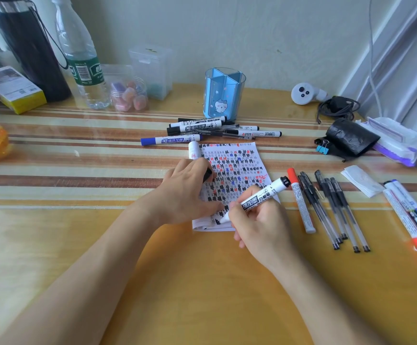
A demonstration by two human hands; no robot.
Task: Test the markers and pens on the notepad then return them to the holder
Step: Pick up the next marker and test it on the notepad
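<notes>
A small notepad (239,165) covered in black, red and blue hash marks lies mid-desk. My right hand (259,225) grips a white black-ink marker (259,197), its tip touching the pad's lower edge. My left hand (187,190) rests on the pad's left side and holds a black cap (207,174) in its curled fingers. The blue pen holder (223,94) stands behind, with no pens visible in it. A pile of markers and pens (217,129) lies in front of it, a blue-capped marker (170,140) nearest.
Right of the pad lie a red-capped marker (300,200), several black gel pens (336,210) and more markers (411,215). Bottles (80,53), a jar (127,94), a yellow box (10,88), a black pouch (351,138), a binder clip and tissues crowd the back and right.
</notes>
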